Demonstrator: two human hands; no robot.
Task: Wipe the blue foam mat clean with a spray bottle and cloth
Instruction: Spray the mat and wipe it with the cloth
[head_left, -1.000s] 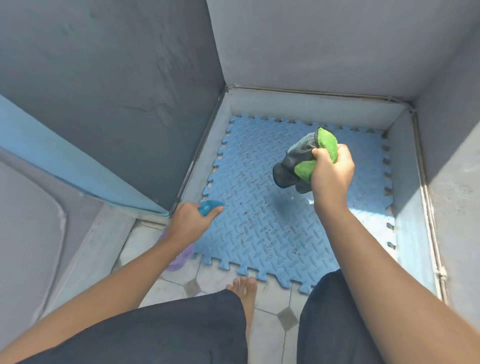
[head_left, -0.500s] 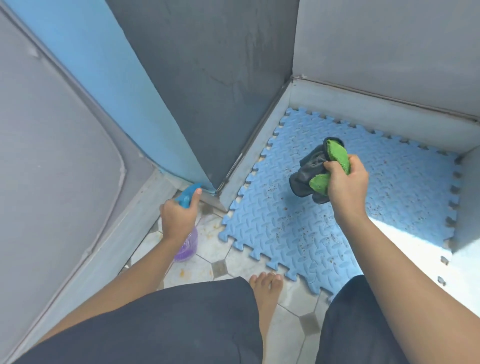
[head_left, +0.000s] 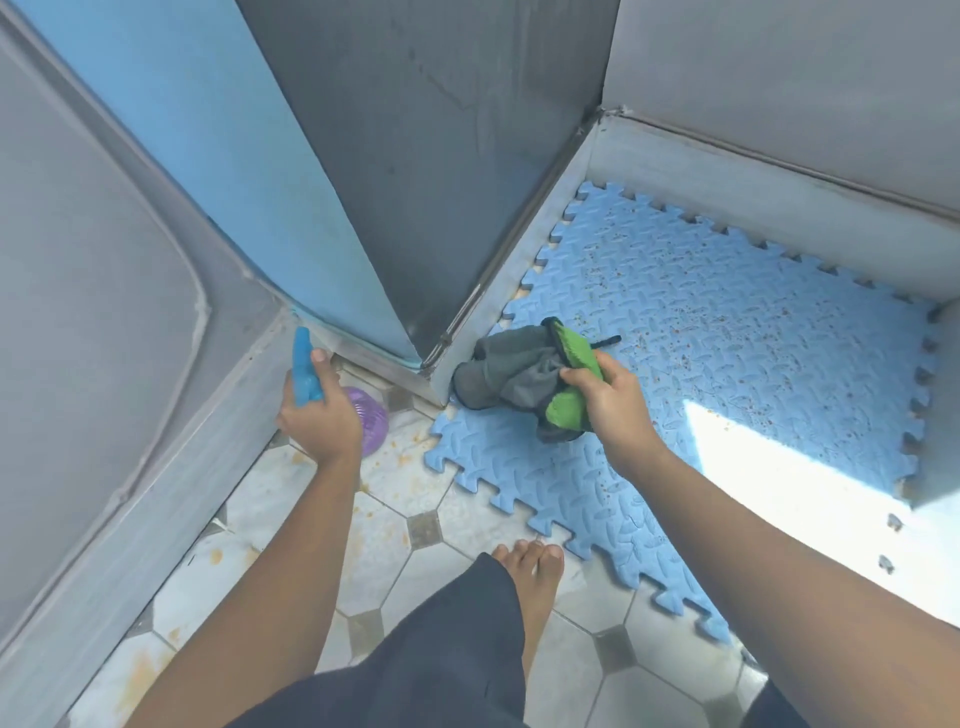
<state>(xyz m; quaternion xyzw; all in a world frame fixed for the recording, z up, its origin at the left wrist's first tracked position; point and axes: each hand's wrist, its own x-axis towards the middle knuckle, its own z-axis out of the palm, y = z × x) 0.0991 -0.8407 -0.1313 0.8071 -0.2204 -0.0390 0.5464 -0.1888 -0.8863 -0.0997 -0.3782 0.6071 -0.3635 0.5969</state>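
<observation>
The blue foam mat (head_left: 727, 332) is brown-speckled — the right hand (head_left: 615, 402) grips a bunched green-grey cloth (head_left: 514, 374), the left hand (head_left: 319, 415) the spray bottle (head_left: 304, 371) — its purple body half hidden.

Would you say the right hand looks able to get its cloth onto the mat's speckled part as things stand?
Probably yes: the right hand grips the cloth over the mat, and nothing lies between it and the speckles.

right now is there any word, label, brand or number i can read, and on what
None can be read.
The purple spray bottle with a blue trigger, held by the left hand, shows no label.
The grey and green cloth in the right hand and the blue foam mat show only texture and brown specks.
</observation>
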